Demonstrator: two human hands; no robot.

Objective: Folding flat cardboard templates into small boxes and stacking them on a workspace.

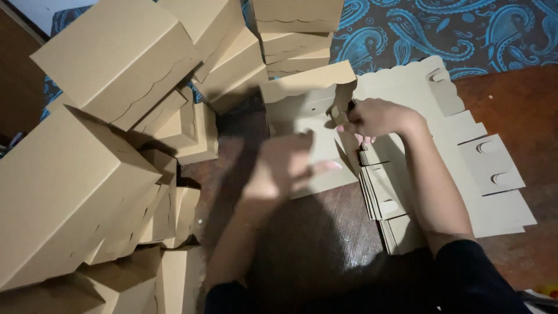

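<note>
I am pinching a side flap of the half-folded cardboard box (pixel 308 116) with my right hand (pixel 375 118), while my blurred left hand (pixel 285 166) is pressing flat and open on its base panel. The stack of flat blanks (pixel 442 151) is lying under my right forearm; leaning could be creasing them, and forcing the flap could tear it.

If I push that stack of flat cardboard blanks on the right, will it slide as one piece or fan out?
The stack of flat blanks would probably fan out: its edges already sit stepped and loose. Each sheet looks thin, so likely light and bendy along its creases. The wooden floor looks smooth, so it may slide easily.
</note>
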